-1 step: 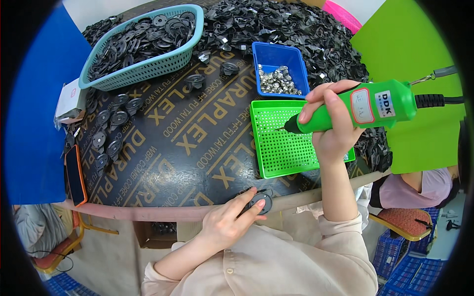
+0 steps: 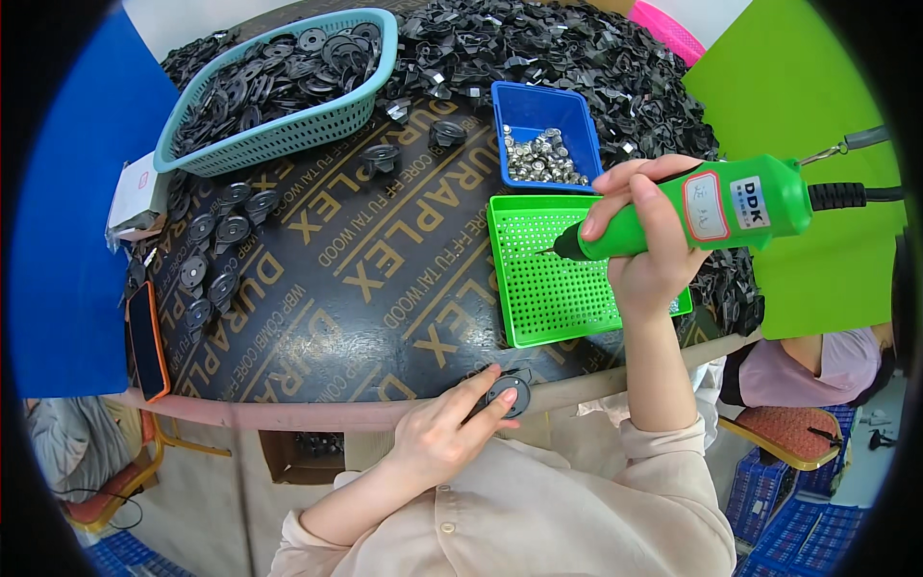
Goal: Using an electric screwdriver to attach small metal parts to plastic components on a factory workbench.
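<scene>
Right now my right hand (image 2: 654, 260) is clamped round the green electric screwdriver (image 2: 702, 207), its tip over the green perforated tray (image 2: 548, 288); my left hand (image 2: 447, 433) pinches a black round part (image 2: 508, 392) at the near table edge.

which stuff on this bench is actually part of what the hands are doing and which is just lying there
In use:
- green electric screwdriver in the right hand
- round black part under the left hand
- green perforated tray
- blue bin of small metal pieces

Lying about:
- phone in orange case
- small white box
- pink basket
</scene>
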Motion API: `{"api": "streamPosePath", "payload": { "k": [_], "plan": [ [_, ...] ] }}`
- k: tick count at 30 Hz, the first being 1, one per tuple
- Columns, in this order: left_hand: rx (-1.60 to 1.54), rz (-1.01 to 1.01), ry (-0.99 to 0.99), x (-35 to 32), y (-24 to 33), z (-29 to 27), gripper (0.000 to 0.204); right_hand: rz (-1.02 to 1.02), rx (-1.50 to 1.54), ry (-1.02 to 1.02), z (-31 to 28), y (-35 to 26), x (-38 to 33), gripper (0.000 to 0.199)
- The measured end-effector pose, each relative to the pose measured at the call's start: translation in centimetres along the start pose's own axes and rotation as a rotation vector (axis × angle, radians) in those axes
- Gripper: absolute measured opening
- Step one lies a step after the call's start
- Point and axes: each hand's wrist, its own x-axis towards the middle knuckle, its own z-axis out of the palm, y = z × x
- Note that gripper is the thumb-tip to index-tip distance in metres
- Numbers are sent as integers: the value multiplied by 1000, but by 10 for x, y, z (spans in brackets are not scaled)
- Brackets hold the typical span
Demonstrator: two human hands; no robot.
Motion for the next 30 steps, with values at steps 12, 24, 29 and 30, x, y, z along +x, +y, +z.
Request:
{"api": "streamPosePath", "payload": {
  "k": [12, 24, 29, 30],
  "plan": [
    [-34, -48, 2, 3, 3, -1, 46, -1, 100, 1, -1, 1, 3, 10],
    [-28, -44, 9, 2, 3, -1, 45, 2, 336, -107, -18, -63, -20, 21],
    [30, 3, 19, 0, -1, 1, 33, 130, 354, -358, -18, -90, -74, 29],
    [27, 6, 18, 1, 0, 1, 33, 128, 350, -356, -16, -89, -77, 29]
  ]
}}
